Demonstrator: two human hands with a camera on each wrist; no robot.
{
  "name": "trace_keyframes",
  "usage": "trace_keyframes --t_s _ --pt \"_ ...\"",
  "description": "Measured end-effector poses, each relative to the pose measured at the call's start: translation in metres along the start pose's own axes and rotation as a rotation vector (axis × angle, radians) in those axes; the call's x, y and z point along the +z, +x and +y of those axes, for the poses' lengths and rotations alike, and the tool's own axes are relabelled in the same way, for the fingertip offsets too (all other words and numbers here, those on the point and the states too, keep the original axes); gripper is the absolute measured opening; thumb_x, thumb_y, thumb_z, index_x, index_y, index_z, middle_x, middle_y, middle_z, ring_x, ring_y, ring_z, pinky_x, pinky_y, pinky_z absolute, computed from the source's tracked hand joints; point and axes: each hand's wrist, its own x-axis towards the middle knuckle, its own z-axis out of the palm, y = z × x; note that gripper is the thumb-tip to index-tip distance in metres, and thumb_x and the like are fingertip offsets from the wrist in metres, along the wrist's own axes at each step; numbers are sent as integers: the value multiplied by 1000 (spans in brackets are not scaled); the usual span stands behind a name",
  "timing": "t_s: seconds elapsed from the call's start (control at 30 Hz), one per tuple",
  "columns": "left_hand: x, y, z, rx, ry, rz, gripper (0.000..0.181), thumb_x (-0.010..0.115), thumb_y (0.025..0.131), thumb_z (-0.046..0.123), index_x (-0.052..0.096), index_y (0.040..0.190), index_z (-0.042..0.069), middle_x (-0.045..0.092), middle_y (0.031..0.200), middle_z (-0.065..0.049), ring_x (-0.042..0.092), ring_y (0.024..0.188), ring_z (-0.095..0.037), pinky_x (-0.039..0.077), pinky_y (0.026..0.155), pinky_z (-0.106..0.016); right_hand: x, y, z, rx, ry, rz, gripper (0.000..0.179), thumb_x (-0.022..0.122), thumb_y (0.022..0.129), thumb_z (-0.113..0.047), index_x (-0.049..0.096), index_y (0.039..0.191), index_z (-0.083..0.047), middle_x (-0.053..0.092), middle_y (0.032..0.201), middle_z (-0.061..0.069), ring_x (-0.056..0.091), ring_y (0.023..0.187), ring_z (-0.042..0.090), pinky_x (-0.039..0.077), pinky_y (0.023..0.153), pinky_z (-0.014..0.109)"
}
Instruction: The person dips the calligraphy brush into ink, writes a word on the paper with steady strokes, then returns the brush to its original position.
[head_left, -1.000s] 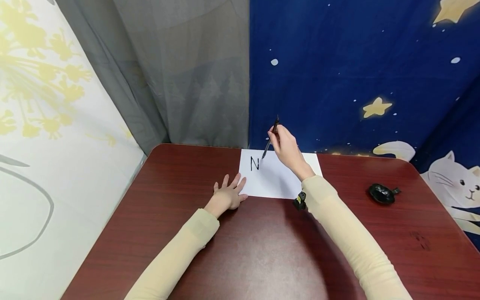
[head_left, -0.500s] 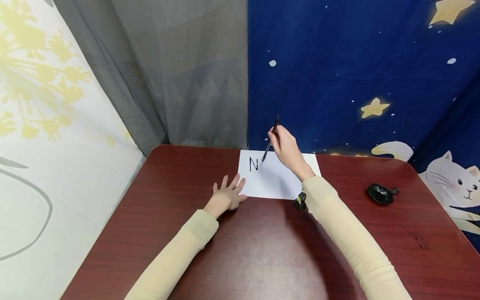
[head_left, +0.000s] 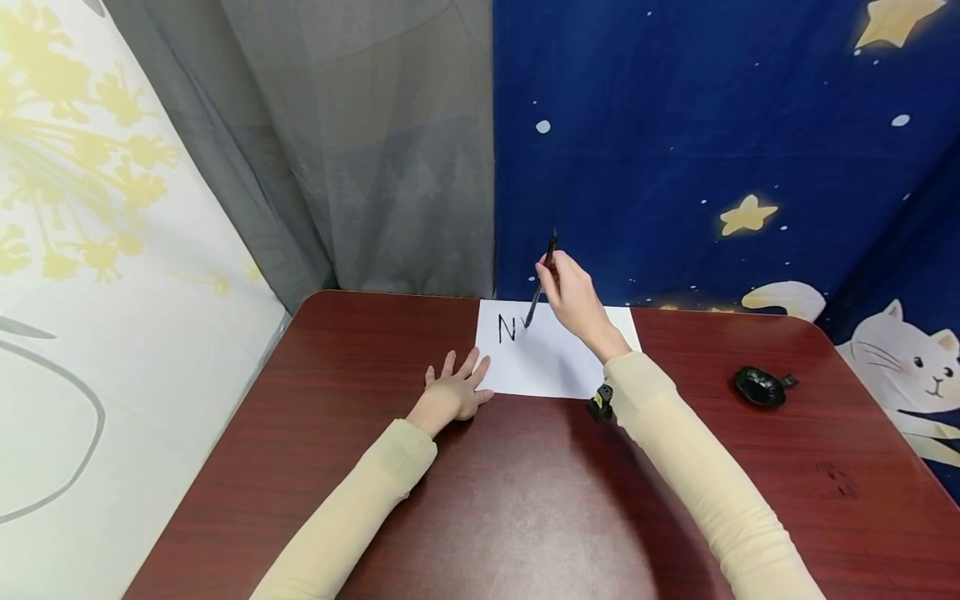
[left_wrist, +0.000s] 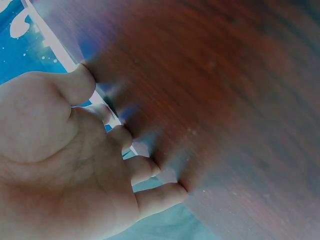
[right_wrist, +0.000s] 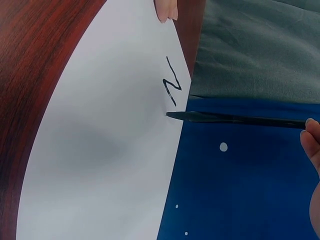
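Note:
My right hand [head_left: 576, 298] pinches a slim black brush [head_left: 535, 303] above the white paper [head_left: 558, 358]. Its dark, pointed tip [right_wrist: 175, 115] meets the sheet beside a black letter N [head_left: 506, 328], with part of a short dark stroke showing at the tip. My left hand [head_left: 453, 395] lies on the table, fingers spread, with fingertips at the paper's lower left edge. The left wrist view shows the palm side of the left hand [left_wrist: 90, 150], its fingertips down at the wood.
A dark red wooden table [head_left: 360, 358] carries the sheet near its far edge. To the right sits a small black oval dish [head_left: 759, 387] with a short tab. A grey curtain [head_left: 405, 167] and a blue starry curtain [head_left: 637, 150] hang behind.
The brush tip has slid slightly down the paper beside the N, and a short stroke shows there. The left hand has kept its place.

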Motion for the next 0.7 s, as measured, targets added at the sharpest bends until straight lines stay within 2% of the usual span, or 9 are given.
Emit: trace_keyframes --t_s 0.3,0.7 --pt "1 2 0 -13 -1 -23 60 29 97 49 1 148 33 -11 153 11 -10 141 -26 3 109 -55 -2 0 0 3 -6 2 23 40 99 -26 52 102 -7 52 84 1 48 66 11 42 56 26" --pt "1 2 -1 -14 -5 -14 61 29 96 52 0 147 35 -12 153 11 -13 140 -27 3 109 -56 -3 0 -1 16 -24 -5 27 38 99 -30 52 102 -8 52 83 1 47 67 12 41 57 26"
